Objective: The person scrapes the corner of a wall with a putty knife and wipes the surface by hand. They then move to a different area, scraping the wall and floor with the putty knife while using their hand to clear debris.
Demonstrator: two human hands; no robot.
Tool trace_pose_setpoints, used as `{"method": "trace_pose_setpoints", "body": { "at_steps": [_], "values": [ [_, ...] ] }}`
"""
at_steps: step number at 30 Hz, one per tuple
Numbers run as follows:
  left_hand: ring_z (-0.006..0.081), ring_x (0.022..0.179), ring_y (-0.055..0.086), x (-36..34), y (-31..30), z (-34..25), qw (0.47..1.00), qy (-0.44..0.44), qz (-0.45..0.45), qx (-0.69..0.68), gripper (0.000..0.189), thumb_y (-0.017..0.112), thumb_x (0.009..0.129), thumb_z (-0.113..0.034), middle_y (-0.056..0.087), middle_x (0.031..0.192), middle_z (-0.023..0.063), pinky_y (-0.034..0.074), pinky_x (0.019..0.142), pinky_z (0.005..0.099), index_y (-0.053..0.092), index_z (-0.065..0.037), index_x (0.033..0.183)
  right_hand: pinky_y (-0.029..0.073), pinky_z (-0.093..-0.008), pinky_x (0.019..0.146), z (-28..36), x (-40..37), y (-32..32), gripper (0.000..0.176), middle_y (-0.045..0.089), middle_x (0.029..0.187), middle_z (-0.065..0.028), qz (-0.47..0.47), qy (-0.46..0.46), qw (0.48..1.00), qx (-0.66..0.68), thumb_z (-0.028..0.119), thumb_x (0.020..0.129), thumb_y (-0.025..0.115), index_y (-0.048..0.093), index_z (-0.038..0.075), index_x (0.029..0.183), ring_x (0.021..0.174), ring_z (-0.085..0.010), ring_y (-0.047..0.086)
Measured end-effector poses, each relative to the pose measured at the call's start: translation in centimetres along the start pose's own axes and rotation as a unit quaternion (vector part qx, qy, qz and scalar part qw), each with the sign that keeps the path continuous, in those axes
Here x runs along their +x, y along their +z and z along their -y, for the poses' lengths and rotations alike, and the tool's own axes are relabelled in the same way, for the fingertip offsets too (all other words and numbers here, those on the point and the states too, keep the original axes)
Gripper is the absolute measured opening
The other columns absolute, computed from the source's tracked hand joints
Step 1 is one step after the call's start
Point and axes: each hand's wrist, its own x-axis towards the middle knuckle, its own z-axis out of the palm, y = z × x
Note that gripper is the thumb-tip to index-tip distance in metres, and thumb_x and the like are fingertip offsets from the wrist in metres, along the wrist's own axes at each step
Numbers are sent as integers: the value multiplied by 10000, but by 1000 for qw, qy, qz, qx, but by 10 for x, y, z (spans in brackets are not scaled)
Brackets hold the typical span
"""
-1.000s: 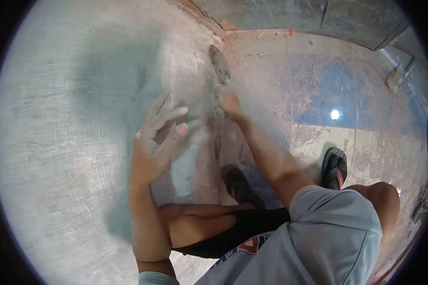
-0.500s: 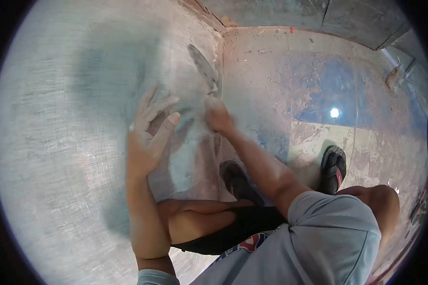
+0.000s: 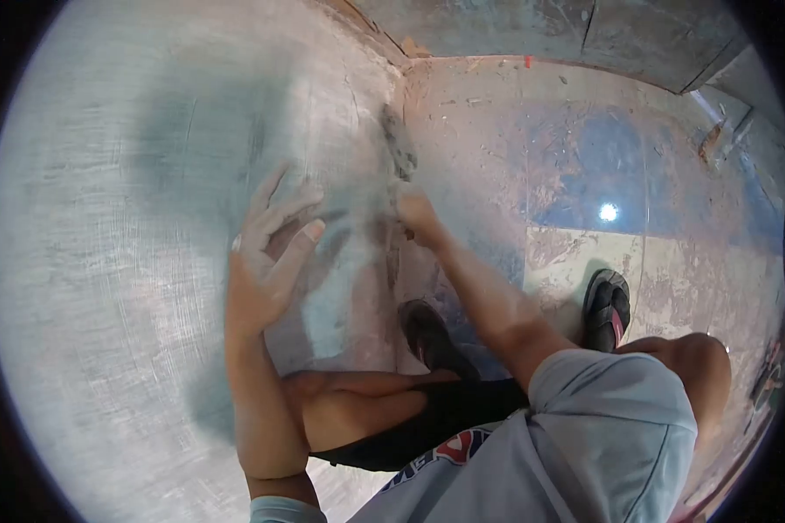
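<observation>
My right hand is shut on the handle of a trowel, whose grey, plaster-smeared blade points up along the bottom of the wall near the floor corner. My left hand is open with its fingers spread, dusted grey, and rests flat against the plastered wall just left of the trowel. The wall's surface is grey and streaked, with a darker damp patch above my left hand.
I am crouched; my bent knee and two dark sandals are below my arms. The dusty tiled floor with blue stains spreads to the right, with a bright light reflection on it and another wall behind.
The trowel blade swung left onto the wall half a second ago, then came back right to the wall's foot. My left hand slid slightly left and stayed open on the wall.
</observation>
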Motion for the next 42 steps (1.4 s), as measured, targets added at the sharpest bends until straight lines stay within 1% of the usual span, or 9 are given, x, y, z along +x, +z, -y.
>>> {"method": "trace_pose_setpoints", "body": {
  "at_steps": [2,6,17,19,22,26,35,38,42],
  "values": [
    [298,1288,559,-3,-1,-2,999,22,-17,20,316,670,938,-96,370,1558,229,494,1032,375,672,9,1236,406,-423,414,-16,-7,4,398,548,717,-50,2,-258,965,-38,367,1007,482,586,-4,906,558,-235,564],
    [299,1279,566,0,2,-7,1000,-14,-5,22,307,660,942,-75,374,1547,252,509,1018,370,670,17,1234,484,-449,626,-45,5,10,320,596,771,-218,-92,-333,875,-339,292,989,491,555,-11,909,644,-355,567],
    [296,1265,577,-5,4,-1,1000,8,-6,11,317,694,926,-99,386,1542,240,516,1011,367,675,22,1218,464,-481,757,-27,-11,-5,251,612,925,-256,49,13,984,-171,202,980,449,554,-15,914,840,-401,600],
    [295,1264,578,-2,4,0,1000,7,5,21,320,698,924,-106,388,1541,238,517,1008,371,676,17,1219,466,-465,735,-28,-5,-6,279,613,901,-243,34,-251,930,-265,216,1008,423,553,-10,910,809,-392,598],
    [301,1267,576,-2,5,-4,1000,-3,-3,20,327,708,925,-141,390,1543,229,518,1004,380,680,6,1215,465,-469,731,-14,-14,20,259,606,912,-235,12,-64,986,-152,220,1004,446,558,-1,929,817,-403,597],
    [310,1291,557,-1,7,0,1000,-9,5,0,325,705,929,-163,390,1540,242,509,1016,384,686,-3,1211,471,-536,767,-78,5,-5,280,619,906,-271,34,-307,882,-356,259,953,530,627,-2,924,846,-448,605],
    [310,1309,538,-4,5,-4,1000,-25,8,4,328,704,921,-175,406,1537,240,500,1020,381,694,-13,1206,491,-502,786,-18,-22,-2,298,633,864,-285,12,-222,921,-320,235,1000,466,617,-20,968,850,-452,623],
    [303,1310,539,-2,6,0,999,-13,15,33,324,699,921,-171,411,1538,231,504,1015,380,696,-13,1205,490,-521,749,-4,-21,-11,327,627,805,-275,118,47,965,-228,245,1010,433,621,-19,965,771,-440,633],
    [305,1312,538,-4,6,-4,1000,-10,7,9,321,695,919,-148,410,1540,224,510,1012,386,693,-15,1210,502,-542,821,-34,-19,15,311,653,996,-264,16,-35,968,-249,297,994,482,606,28,1086,949,-469,629]
  ]
}}
